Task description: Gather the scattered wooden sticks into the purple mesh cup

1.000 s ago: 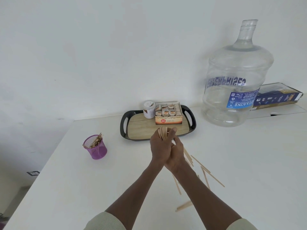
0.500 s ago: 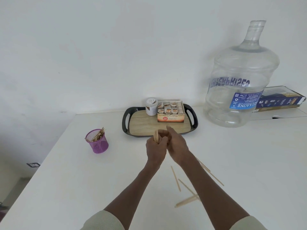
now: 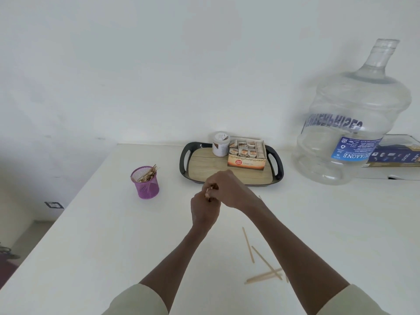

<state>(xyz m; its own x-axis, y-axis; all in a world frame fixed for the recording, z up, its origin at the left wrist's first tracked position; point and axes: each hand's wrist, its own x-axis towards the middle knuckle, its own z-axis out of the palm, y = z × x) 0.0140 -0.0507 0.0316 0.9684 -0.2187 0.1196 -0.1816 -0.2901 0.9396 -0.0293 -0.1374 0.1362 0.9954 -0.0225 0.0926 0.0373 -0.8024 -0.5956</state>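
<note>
**Bundle in hand, cup off to the left**

Both hands met above the table (image 3: 91, 235). The left hand (image 3: 204, 211) curled its fingers round a bundle of sticks (image 3: 208, 193), and the right hand (image 3: 229, 189) closed over their tips. The purple mesh cup (image 3: 145, 183) stood well left of the fingers; loose sticks (image 3: 263, 272) lay behind them. Best squared the ends before tipping in.

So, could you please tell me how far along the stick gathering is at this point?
Partly done. The purple mesh cup already holds some sticks. In hand: the left hand and right hand are closed together around a small bundle of sticks, apart from the cup. Left: several loose sticks lie on the table near the right forearm.
</note>
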